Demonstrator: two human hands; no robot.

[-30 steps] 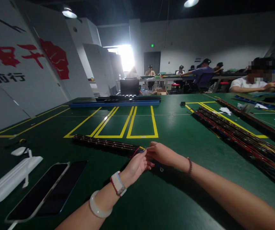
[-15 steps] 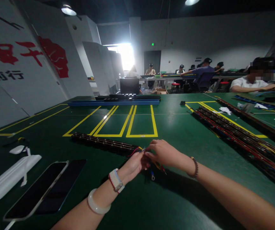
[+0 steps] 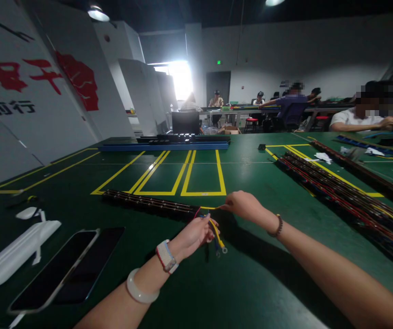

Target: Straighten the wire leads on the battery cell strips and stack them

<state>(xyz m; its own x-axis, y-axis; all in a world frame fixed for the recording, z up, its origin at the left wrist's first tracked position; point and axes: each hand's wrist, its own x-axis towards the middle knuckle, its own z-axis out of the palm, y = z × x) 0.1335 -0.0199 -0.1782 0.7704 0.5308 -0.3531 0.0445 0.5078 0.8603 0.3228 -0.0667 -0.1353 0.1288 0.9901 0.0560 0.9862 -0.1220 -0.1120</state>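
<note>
A long dark strip assembly (image 3: pixel 148 202) with rows of shiny spots lies on the green table, wires coming out of its right end. My left hand (image 3: pixel 196 232) is closed around several of these wires beside that end. A yellow wire (image 3: pixel 216 230) with a ring terminal (image 3: pixel 224 250) hangs out of it, next to a darker blue one. To the right, my right hand (image 3: pixel 244 204) pinches the tip of a thin yellow wire (image 3: pixel 210 208), which runs taut from the strip's end.
Two phones (image 3: pixel 90 260) and a white packet (image 3: pixel 18 253) lie at the left. Bundled strips with red and yellow wires (image 3: pixel 336 192) stretch along the right. Blue and black bars (image 3: pixel 165 147) lie at the far edge. A co-worker (image 3: pixel 360 114) sits at the far right.
My right hand has moved up and right, away from my left hand, drawing a thin yellow wire out straight. The ring-ended yellow wire now shows below my left hand.
</note>
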